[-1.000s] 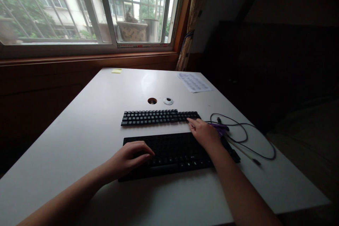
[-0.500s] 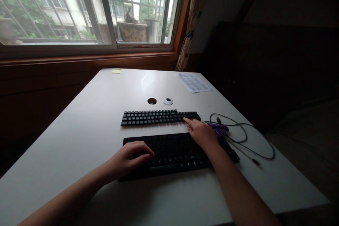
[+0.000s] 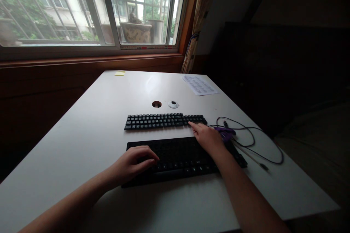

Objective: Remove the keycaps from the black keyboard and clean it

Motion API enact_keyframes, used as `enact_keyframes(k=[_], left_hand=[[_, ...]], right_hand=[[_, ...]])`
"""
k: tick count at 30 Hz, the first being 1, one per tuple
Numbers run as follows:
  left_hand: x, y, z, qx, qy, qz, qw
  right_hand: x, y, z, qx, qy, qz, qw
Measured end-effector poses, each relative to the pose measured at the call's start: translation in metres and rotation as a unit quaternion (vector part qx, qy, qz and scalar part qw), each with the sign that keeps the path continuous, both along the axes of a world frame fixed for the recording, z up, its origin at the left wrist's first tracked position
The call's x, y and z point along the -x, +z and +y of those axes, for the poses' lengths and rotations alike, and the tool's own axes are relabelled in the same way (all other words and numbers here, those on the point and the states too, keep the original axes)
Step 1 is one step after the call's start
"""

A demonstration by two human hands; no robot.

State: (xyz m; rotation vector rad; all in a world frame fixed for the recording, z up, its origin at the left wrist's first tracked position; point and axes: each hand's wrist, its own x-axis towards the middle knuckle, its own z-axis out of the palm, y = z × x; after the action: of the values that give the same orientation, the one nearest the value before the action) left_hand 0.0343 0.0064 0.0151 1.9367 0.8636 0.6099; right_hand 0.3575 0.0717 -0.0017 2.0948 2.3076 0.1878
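Note:
Two black keyboards lie on a white table [image 3: 90, 131]. My left hand [image 3: 133, 164] lies on the left end of the near keyboard [image 3: 180, 160], its fingers curled and the thumb laid across the keys. My right hand [image 3: 209, 138] reaches over that keyboard's far right corner with fingers stretched out. Its fingertips touch the front right edge of the far, smaller keyboard [image 3: 161, 120]. A purple object [image 3: 225, 131] lies just right of this hand, partly hidden by it.
A looped black cable [image 3: 254, 142] lies right of the keyboards. Behind them are a cable hole [image 3: 156, 104] and its white cap [image 3: 173, 104]. A printed sheet [image 3: 199, 85] and a yellow sticky note [image 3: 119, 73] lie near the window wall. The table's right edge borders dark furniture.
My right hand has slid slightly left along the far keyboard's front edge. My left hand has stayed put.

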Motion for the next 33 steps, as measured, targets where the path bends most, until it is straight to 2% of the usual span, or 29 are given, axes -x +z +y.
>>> enact_keyframes(k=[23, 33], left_hand=[[0.0000, 0.0017, -0.0004, 0.000, 0.000, 0.006, 1.000], [0.0006, 0.0013, -0.0004, -0.002, 0.001, 0.007, 1.000]], right_hand=[[-0.0014, -0.0019, -0.0002, -0.001, 0.003, 0.003, 1.000], [-0.0023, -0.0035, 0.0001, -0.029, -0.034, 0.020, 0.999]])
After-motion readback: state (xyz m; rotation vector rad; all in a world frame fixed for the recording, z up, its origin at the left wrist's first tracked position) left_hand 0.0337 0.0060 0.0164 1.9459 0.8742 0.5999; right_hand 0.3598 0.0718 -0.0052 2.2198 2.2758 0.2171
